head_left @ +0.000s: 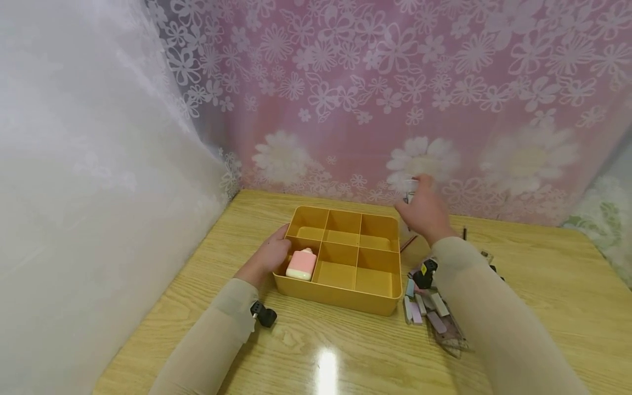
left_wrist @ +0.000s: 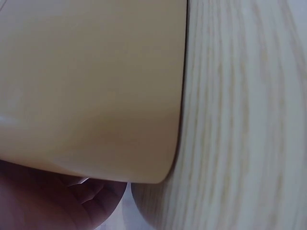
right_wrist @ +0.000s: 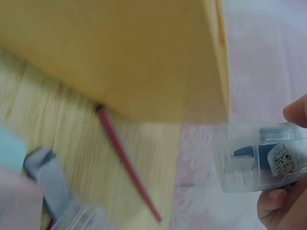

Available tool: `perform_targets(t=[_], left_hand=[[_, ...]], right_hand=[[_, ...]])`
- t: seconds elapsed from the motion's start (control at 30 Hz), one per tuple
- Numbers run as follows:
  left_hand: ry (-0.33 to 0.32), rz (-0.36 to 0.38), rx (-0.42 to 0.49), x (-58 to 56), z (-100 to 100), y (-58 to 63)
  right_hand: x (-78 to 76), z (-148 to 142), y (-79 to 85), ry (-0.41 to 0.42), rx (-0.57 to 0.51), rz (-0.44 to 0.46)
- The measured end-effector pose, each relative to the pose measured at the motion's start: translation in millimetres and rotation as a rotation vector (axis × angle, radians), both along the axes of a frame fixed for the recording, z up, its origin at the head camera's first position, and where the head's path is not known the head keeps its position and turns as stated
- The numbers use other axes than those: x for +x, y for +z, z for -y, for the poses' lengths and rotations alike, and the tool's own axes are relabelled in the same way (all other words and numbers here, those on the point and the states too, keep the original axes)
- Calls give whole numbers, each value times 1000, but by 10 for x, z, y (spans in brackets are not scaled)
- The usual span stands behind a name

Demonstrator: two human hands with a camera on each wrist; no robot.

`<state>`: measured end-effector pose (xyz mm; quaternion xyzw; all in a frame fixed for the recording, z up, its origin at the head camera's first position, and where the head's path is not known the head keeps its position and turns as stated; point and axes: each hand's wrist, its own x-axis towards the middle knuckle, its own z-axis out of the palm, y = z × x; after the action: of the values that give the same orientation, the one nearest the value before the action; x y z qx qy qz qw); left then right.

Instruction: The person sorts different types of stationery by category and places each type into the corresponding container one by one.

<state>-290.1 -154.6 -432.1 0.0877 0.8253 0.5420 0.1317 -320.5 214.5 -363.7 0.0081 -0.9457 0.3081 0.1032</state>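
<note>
A yellow organizer box [head_left: 336, 296] with several compartments sits on the table. A pink and cream bottle-shaped item [head_left: 302, 264] lies in its front left compartment. My left hand [head_left: 269, 254] grips the box's left wall, the thumb side over the rim; in the left wrist view curled fingers [left_wrist: 96, 203] show beside the wall. Beyond the box's back right corner, my right hand [head_left: 425, 213] is raised and holds a small clear plastic case [right_wrist: 254, 158]. Dark blue parts and a patterned label show through the case; its exact kind is unclear.
Right of the box lies a cluster of pastel eraser-like blocks [head_left: 438, 303], partly under the right forearm. A red pencil [right_wrist: 127, 163] lies beside the box's right wall. A flowered pink curtain [head_left: 345, 109] hangs behind the table, with a white sheet [head_left: 99, 164] at left.
</note>
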Motion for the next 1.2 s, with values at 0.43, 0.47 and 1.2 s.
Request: perform_targets(t=[0.43,0.47,1.2], left_hand=[[10,-11,-14,-10,23,-24],[2,-17,-9,-8,22,-22],[-15,-26,6,-4,13,-14]], right_hand=[[32,347,242,62,-108,70],[36,383,256,67,-115,75],[40,1214,247,256,-251,91]])
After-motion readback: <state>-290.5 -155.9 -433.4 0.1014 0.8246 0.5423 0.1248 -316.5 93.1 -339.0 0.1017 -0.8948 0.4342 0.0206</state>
